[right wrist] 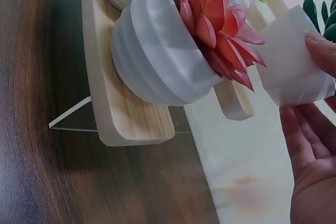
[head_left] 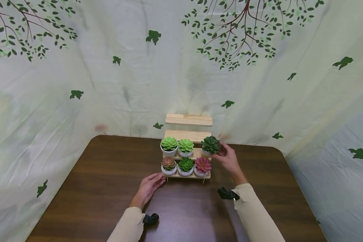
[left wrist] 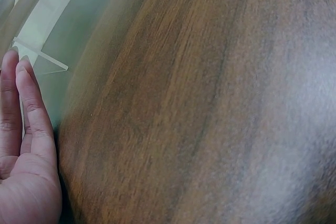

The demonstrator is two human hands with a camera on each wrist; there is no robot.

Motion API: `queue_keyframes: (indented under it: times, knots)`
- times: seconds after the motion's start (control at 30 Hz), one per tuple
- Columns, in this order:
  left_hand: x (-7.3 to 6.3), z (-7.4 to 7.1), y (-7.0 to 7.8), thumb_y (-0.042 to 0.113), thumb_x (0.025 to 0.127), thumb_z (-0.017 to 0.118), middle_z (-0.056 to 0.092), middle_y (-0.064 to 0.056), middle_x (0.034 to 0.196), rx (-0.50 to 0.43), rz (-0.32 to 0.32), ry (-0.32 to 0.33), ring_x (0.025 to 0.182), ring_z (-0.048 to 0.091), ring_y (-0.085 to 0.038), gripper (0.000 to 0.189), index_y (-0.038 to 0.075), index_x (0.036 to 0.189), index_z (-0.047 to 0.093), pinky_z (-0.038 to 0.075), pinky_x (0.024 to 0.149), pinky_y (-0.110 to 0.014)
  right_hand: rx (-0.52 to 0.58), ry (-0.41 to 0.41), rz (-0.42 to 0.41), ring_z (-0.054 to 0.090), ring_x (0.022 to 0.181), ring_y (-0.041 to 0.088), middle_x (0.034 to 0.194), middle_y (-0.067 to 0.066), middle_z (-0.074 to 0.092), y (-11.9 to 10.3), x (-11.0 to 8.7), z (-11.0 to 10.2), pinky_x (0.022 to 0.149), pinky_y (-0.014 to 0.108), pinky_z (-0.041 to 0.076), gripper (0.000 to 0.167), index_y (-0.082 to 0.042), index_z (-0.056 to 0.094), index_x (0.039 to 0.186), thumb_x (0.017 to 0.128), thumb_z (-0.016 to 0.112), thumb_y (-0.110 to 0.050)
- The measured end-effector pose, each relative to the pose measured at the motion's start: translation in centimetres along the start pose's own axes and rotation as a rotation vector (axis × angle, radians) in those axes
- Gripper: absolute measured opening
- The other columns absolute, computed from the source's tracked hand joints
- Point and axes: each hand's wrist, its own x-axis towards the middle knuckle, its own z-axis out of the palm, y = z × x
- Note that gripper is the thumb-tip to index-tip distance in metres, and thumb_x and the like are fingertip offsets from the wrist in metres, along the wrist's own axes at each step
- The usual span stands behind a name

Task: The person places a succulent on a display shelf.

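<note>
A wooden tiered stand [head_left: 187, 135] holds several small potted succulents in white pots. My right hand [head_left: 229, 161] pinches the white pot [right wrist: 291, 59] of a dark green succulent [head_left: 211, 144] at the right end of the second tier from the bottom. Whether that pot touches the shelf, I cannot tell. Left of it on that tier are two light green succulents [head_left: 186, 145]. The bottom tier carries a brownish-pink succulent [head_left: 168, 163], a green one [head_left: 186, 164] and a red one [head_left: 203, 164]. My left hand [head_left: 149, 188], fingers extended, is at the stand's lower left corner.
The stand is on a dark brown wooden table [head_left: 115, 161], near its back edge. Two upper tiers of the stand hold no pots. A pale curtain [head_left: 133, 84] with printed leaves hangs behind the table. Clear legs [right wrist: 71, 113] support the bottom shelf.
</note>
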Motion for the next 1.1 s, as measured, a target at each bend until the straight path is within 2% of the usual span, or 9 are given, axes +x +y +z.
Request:
queue_keyframes:
  times: [0.17,0.47,0.6,0.9,1.1]
  knots:
    - [0.1,0.1,0.0,-0.002,0.095,0.055,0.071,-0.007,0.083,-0.004,0.0,0.008,0.081,0.069,-0.016,0.014,0.0,0.097,0.069,0.057,0.078,-0.026,0.015,0.002,0.014,0.05,0.122,0.04,0.132,0.032,0.049,0.2,0.3,0.4,0.09,0.02,0.05,0.059,0.01,0.043,0.135,0.081,0.068,0.012]
    - [0.0,0.0,0.1,-0.001,0.095,0.056,0.071,-0.007,0.083,0.01,-0.004,0.013,0.08,0.069,-0.015,0.013,0.0,0.099,0.069,0.057,0.078,-0.026,0.038,0.005,0.053,0.054,0.117,0.04,0.127,0.035,0.051,0.5,0.6,1.3,0.084,0.018,0.05,0.058,0.013,0.044,0.133,0.079,0.066,0.017]
    - [0.0,0.0,0.0,-0.001,0.095,0.057,0.071,-0.007,0.084,0.011,-0.002,0.017,0.08,0.069,-0.015,0.013,0.002,0.097,0.07,0.057,0.078,-0.026,0.052,-0.003,0.067,0.055,0.116,0.039,0.128,0.035,0.051,0.7,0.7,1.5,0.084,0.018,0.051,0.062,0.013,0.042,0.135,0.079,0.067,0.016]
    - [-0.1,0.1,-0.1,-0.002,0.095,0.055,0.071,-0.006,0.083,-0.008,-0.005,-0.011,0.08,0.069,-0.014,0.017,0.005,0.093,0.07,0.057,0.078,-0.025,0.041,-0.013,0.083,0.057,0.114,0.033,0.128,0.031,0.052,1.3,1.0,1.7,0.085,0.021,0.052,0.059,0.009,0.045,0.135,0.081,0.068,0.012]
    - [-0.1,-0.2,-0.1,-0.002,0.095,0.056,0.071,-0.005,0.082,-0.016,0.017,-0.037,0.08,0.069,-0.014,0.017,0.006,0.092,0.07,0.057,0.078,-0.025,0.058,-0.007,0.104,0.056,0.115,0.032,0.13,0.031,0.051,1.3,1.2,1.9,0.085,0.019,0.051,0.059,0.009,0.044,0.135,0.082,0.067,0.012]
